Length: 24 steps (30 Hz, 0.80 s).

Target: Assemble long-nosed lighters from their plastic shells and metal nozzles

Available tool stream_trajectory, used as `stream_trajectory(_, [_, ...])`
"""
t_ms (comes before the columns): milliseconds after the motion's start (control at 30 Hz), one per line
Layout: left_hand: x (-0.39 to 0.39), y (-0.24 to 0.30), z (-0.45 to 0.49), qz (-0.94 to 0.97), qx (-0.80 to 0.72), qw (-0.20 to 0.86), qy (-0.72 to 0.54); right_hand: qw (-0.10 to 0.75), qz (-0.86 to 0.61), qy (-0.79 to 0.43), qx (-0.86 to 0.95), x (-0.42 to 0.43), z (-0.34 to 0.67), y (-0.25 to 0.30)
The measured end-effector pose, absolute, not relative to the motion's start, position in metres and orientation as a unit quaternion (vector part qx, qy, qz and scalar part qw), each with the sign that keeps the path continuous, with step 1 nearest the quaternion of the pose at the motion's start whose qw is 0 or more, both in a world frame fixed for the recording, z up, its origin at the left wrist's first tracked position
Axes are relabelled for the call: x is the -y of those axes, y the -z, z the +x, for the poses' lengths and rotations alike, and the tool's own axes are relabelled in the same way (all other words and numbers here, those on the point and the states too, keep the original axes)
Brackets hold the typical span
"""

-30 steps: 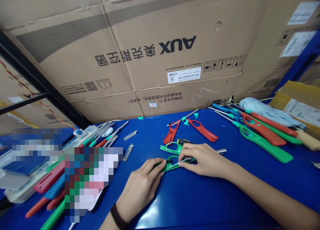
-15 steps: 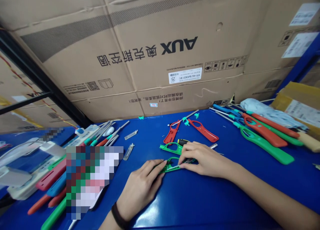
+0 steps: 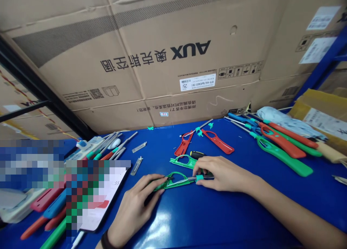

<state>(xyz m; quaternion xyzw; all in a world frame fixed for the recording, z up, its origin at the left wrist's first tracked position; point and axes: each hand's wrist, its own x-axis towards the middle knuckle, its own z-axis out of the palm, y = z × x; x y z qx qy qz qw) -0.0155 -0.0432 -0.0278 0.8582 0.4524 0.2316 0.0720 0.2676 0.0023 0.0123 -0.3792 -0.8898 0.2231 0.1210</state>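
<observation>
left hand (image 3: 132,202): fingers spread, holding down green lighter shell (image 3: 173,181) on blue desk (image 3: 230,209) | right hand (image 3: 219,171): pinching teal collar (image 3: 200,177) on metal rod (image 3: 191,178) | change: collar now shows at shell's end, shell shifted left

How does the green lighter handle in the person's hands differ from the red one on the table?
The green lighter handle is held by the left hand and right hand; the red handle lies untouched. The green one has a teal-collared metal tube; the red one shows none. Both have a loop grip.
</observation>
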Motion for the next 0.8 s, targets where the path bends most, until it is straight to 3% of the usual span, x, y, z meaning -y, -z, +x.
stream_trajectory(433, [0.041, 0.029, -0.018, 0.848, -0.455, 0.106, -0.251, 0.137, -0.345, -0.231, 0.899, -0.003, 0.265, -0.006])
stream_trajectory(800, [0.041, 0.029, -0.017, 0.842, -0.459, 0.110, -0.261, 0.103, -0.346, -0.121, 0.925, 0.000, 0.261, -0.001])
